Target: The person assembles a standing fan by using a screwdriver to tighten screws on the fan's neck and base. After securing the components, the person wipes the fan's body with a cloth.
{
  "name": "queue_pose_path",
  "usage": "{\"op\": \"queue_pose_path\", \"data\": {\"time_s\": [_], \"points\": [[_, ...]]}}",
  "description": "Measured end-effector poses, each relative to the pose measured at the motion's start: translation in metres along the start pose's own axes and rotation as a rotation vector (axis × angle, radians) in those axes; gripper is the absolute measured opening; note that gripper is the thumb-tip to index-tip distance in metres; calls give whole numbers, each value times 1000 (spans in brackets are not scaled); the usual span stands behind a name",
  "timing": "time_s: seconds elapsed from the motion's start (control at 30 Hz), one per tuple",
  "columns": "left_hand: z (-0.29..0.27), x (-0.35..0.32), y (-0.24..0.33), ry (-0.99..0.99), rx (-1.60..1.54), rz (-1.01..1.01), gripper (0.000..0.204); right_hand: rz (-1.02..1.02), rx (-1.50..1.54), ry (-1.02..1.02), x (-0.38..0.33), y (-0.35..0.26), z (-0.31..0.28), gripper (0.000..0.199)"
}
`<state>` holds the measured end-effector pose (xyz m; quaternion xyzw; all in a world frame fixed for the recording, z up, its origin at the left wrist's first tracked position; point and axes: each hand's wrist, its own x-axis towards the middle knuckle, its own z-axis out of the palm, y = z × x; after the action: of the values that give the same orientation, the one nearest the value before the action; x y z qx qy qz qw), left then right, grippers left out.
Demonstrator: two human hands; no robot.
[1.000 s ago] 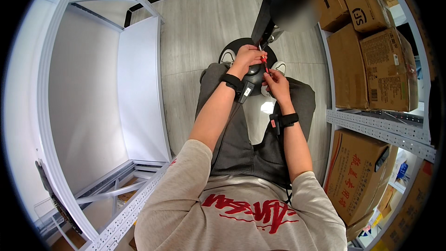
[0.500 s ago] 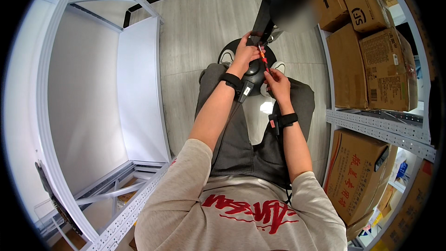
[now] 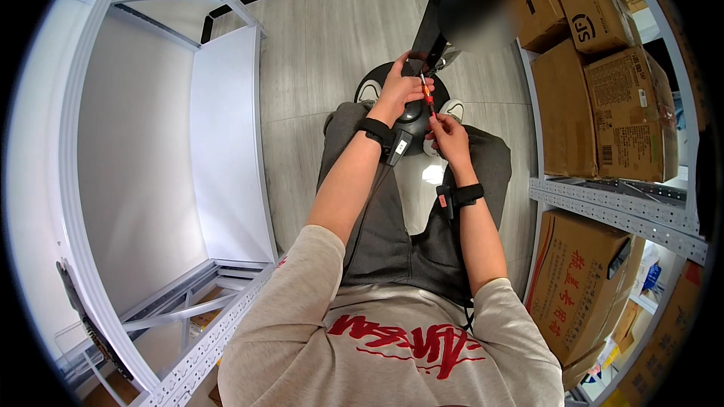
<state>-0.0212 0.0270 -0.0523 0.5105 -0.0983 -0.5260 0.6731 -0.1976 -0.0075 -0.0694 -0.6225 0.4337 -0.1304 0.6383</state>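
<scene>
Since a second ago, the left hand (image 3: 400, 94) has spread a little, one digit now pointing up toward the black post (image 3: 431, 26), while the right hand (image 3: 451, 138) has barely shifted. From where I stand, the biggest things are the metal racks: on the left, one with a white panel (image 3: 230, 143), and on the right, one holding brown boxes (image 3: 562, 109). The person sits between them, legs apart, with the post rising from near the round black base (image 3: 379, 74), which lies between the white shoes (image 3: 452, 108).

Smallest of all is the red tool (image 3: 429, 98), probably a screwdriver. It is slanted above the base, its far end just by the foot of the post. The right thumb and fingertips pinch its near end. The left fingertips curl beside its upper part; I cannot tell whether they grip it or only steady it.

I take the step in hand to be lining up or turning the tool at the post. The next move seems to call for a steady left hand and a light, straight twist from the right fingers; a slip of the tip looks the main risk.
</scene>
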Motion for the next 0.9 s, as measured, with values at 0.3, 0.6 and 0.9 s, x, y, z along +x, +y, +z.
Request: {"op": "queue_pose_path", "data": {"time_s": [0.3,0.6,0.9], "points": [[1,2,-2,25,8,10,70,-82,18,38,1,5,1,31],[0,3,-2,20,-13,9,70,-34,35,0,4,7,-2,36],[-1,5,-2,25,-5,8,70,-20,63,-37,4,7,-4,34]]}}
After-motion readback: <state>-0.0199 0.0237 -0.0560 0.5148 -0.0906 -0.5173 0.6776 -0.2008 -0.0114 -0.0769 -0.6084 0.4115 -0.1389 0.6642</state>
